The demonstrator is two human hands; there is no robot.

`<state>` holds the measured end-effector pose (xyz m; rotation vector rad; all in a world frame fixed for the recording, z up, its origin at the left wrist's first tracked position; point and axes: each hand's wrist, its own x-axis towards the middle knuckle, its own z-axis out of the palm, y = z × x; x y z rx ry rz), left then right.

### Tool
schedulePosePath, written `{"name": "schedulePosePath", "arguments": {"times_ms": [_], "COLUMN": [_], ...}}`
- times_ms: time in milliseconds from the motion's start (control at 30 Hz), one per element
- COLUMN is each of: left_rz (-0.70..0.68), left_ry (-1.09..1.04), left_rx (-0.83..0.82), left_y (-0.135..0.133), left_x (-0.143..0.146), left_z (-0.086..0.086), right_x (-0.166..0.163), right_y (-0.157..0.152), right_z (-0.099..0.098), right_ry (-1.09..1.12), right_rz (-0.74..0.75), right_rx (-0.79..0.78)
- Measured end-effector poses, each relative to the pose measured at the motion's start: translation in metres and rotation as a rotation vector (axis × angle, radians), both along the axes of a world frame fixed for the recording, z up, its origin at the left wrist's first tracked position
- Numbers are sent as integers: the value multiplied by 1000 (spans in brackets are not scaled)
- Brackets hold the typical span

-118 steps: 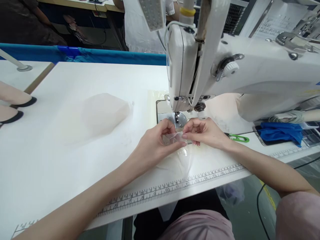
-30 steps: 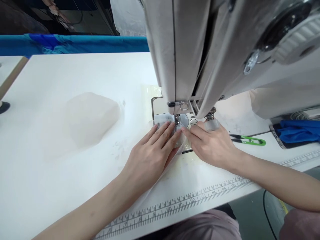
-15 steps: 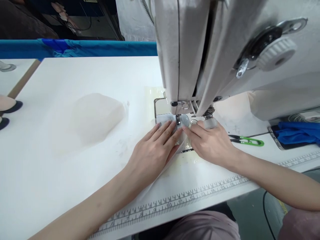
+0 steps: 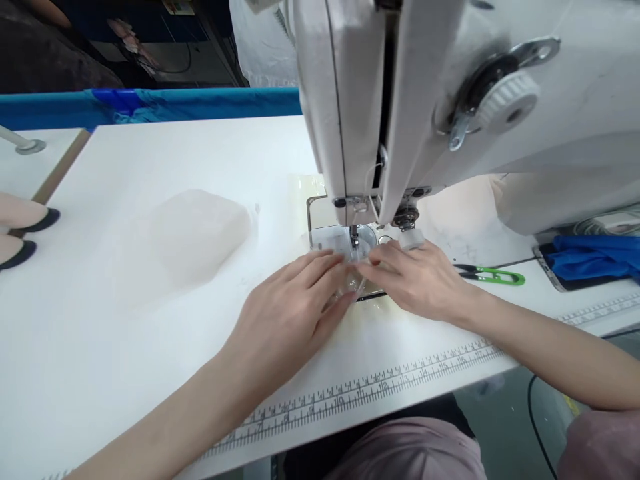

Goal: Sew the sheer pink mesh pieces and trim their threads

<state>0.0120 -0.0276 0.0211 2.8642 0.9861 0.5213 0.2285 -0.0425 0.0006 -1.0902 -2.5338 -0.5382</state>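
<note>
A white sewing machine (image 4: 350, 107) stands over the table, its presser foot (image 4: 355, 237) just beyond my fingertips. My left hand (image 4: 287, 303) is bent at the fingers, thumb and fingertips closing on a thin sheer fabric (image 4: 359, 288) in front of the foot. Opposite it, my right hand (image 4: 415, 277) pinches the same fabric with thumb and forefinger, the other fingers curled under. The fingertips are slightly blurred, and much of the fabric is hidden beneath both hands.
Green-handled thread snips (image 4: 493, 275) lie right of my right hand. Farther right, blue cloth (image 4: 590, 257) covers part of a phone (image 4: 550, 270). A printed ruler (image 4: 340, 400) runs along the front edge. A pale sheer piece (image 4: 195, 233) lies left; beige, black-tipped objects (image 4: 25, 220) sit at far left.
My left hand has gone from lying flat with fingers spread to bent and gripping, drawing back slightly from the foot. The fabric's trailing edge no longer shows below my left wrist. The view has shifted slightly.
</note>
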Motion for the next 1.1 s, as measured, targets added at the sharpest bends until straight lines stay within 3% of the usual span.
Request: {"name": "schedulePosePath", "arguments": {"times_ms": [133,300,500,567,700,933,1000,1100], "left_rz": [-74,-2,181,169,43,-58,-108,-148], "left_ry": [131,116,-192,-225,-91,-92,-29,51], "left_rx": [-97,-10,-511,-572,-617,-553,-425,-57], "left_y": [-12,-9,25,33,42,51,49,38], "left_x": [-6,0,7,9,12,9,6,2], "left_z": [11,-5,3,8,10,2,-1,-8], "right_x": [3,5,4,3,3,4,5,3], "right_y": [1,3,9,10,11,11,9,4], "right_z": [3,1,-4,-2,3,-1,-3,-2], "right_ry": [34,244,595,642,656,591,525,363], "right_rz": [91,45,-95,-163,-228,-149,-75,-6], "right_rx": [-73,-212,-411,-422,-421,-318,-259,-122]}}
